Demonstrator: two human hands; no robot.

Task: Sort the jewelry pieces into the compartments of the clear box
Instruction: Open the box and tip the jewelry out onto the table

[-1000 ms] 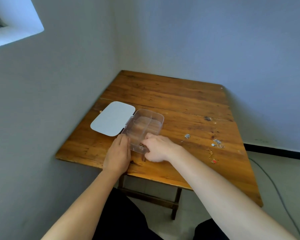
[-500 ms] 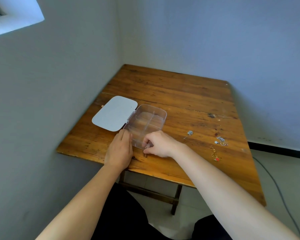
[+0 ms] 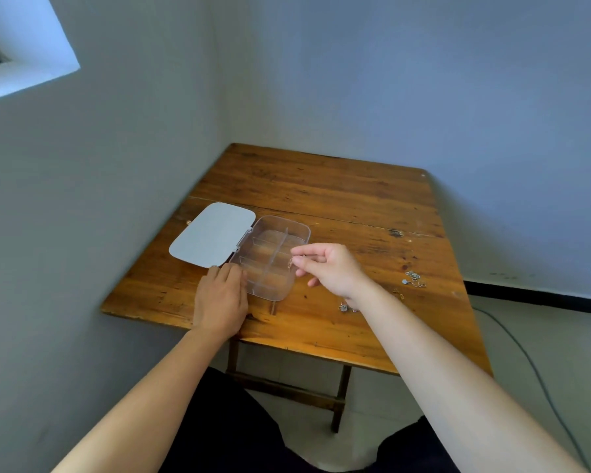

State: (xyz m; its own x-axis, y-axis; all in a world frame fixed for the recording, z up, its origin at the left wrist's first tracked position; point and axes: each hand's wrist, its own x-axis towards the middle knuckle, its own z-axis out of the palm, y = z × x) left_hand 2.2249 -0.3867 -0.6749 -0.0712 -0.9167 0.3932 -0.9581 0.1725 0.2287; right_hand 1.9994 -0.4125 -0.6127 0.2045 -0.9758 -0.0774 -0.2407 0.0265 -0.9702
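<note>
- The clear box [image 3: 270,257] lies open on the table [image 3: 338,199], its lid [image 3: 212,233] flat at its 9 o'clock.
- The left hand [image 3: 220,298] rests flat at the box's 7 o'clock corner, its grip loose, holding nothing.
- The right hand [image 3: 328,268] hovers at the box's 3 o'clock edge, grip pinched narrow on what seems a small jewelry piece [image 3: 290,264].
- Loose jewelry [image 3: 413,279] lies at 3 o'clock, well apart.

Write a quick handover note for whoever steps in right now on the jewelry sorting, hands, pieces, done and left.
Left hand: flat on the table, against the near left corner of the clear box.
Right hand: raised over the box's right edge, grip pinching a small jewelry piece.
Box: open, grey lid folded out to the left; the compartments look empty.
Left: drop the pinched piece in, then sort the silver cluster and the small pieces beside the right forearm.
</note>
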